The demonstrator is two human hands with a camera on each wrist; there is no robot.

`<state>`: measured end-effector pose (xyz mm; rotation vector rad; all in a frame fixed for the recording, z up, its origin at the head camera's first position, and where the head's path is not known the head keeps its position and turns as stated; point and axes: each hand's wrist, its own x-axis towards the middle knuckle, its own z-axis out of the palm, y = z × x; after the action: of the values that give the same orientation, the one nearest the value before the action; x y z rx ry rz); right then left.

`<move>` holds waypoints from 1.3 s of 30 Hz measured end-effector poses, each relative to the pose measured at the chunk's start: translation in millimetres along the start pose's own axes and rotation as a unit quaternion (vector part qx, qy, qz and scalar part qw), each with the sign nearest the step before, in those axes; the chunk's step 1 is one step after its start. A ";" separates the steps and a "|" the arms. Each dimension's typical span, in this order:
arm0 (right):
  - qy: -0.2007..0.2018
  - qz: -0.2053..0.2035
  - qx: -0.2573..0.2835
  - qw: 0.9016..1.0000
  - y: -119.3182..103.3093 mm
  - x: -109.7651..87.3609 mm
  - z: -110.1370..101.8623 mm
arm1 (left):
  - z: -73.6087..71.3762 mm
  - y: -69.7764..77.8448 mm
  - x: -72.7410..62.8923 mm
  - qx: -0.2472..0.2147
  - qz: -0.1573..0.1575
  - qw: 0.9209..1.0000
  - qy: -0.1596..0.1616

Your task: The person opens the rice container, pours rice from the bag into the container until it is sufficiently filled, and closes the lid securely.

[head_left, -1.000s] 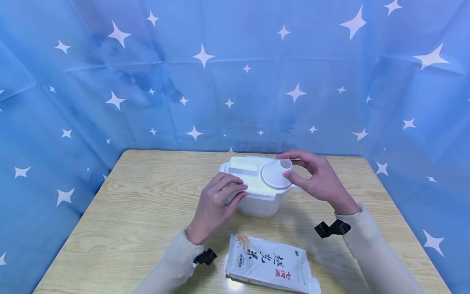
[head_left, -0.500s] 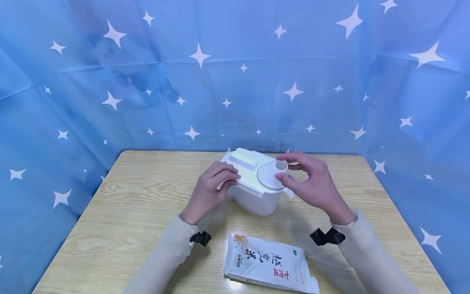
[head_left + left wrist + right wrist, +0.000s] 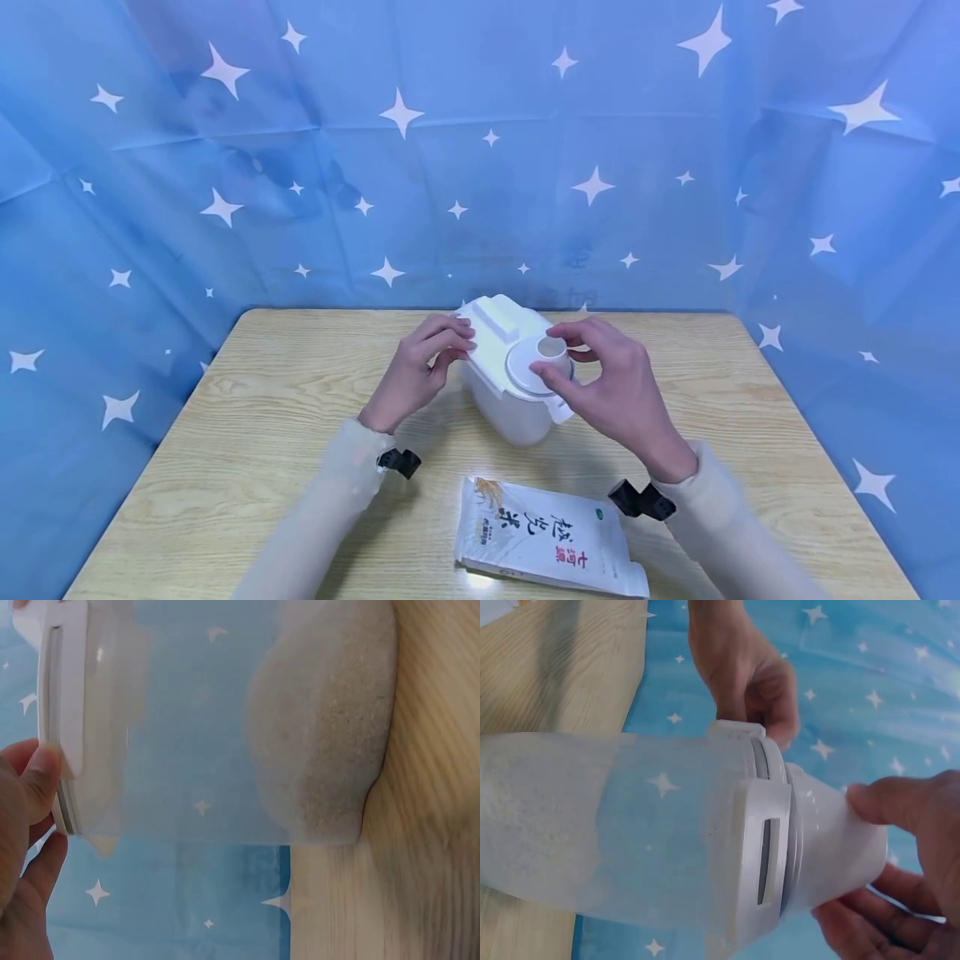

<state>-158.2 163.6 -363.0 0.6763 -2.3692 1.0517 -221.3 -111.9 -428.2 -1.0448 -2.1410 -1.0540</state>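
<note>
A clear plastic rice container (image 3: 513, 421) with a white lid (image 3: 486, 350) stands slantwise near the back of the table. Pale rice (image 3: 330, 727) lies heaped in its bottom. On the lid's right part sits a white cone-shaped spout (image 3: 832, 840) with a round open top. My left hand (image 3: 420, 362) pinches the lid's left edge between thumb and fingers. My right hand (image 3: 618, 387) holds the spout near its top, thumb on one side and fingers on the other. A white latch (image 3: 761, 859) hangs at the container's end below the spout.
A white printed rice bag (image 3: 543, 542) lies flat on the wooden table (image 3: 247, 467) in front of the container. A blue curtain (image 3: 330, 167) with white stars hangs close behind the table and along its sides.
The container has turned, its spout end swinging toward the front and left. Both hands have moved left with it, keeping their places on the lid and spout. The bag lies still.
</note>
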 end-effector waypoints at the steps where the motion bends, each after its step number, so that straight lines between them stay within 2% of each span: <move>1: 0.003 -0.003 -0.006 1.000 -2.1 -0.4 1.8 | -1.0 -1.4 0.3 -0.002 -0.003 1.000 -0.003; 6: 0.014 -0.018 -0.022 1.000 -11.0 -0.3 7.7 | -5.8 -4.9 0.5 -0.006 -0.013 1.000 -0.014; 9: 0.002 -0.020 -0.017 1.000 -10.7 0.6 6.9 | -8.1 -3.6 -1.3 0.000 -0.008 1.000 -0.028; 14: -0.058 -0.017 -0.003 0.998 0.5 1.9 -2.4 | -11.7 9.0 -6.8 0.014 -0.011 0.998 -0.058; 17: -0.099 -0.014 0.011 0.995 8.8 3.5 -8.0 | -10.0 20.0 -12.7 0.030 -0.019 0.997 -0.063; 20: -0.133 -0.018 0.019 0.991 16.6 5.0 -10.6 | -3.4 32.1 -18.5 0.050 -0.020 0.997 -0.050; 24: -0.158 -0.039 0.032 0.986 25.5 6.7 -11.0 | 9.9 47.1 -22.8 0.070 -0.021 0.997 -0.024; 30: -0.174 -0.037 0.061 0.982 30.9 9.5 -10.4 | 23.7 61.8 -24.6 0.082 -0.052 0.995 0.005; 34: -0.180 -0.017 0.078 0.980 29.8 9.8 -8.8 | 25.5 62.8 -24.7 0.069 -0.064 0.995 0.022; 39: -0.170 -0.003 0.086 0.982 29.0 7.7 -6.3 | 24.2 56.5 -25.6 0.042 -0.061 0.997 0.028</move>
<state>-180.2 183.6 -370.6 0.9951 -2.5773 1.2318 -163.5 -79.9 -436.8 -0.8447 -2.2063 -1.0273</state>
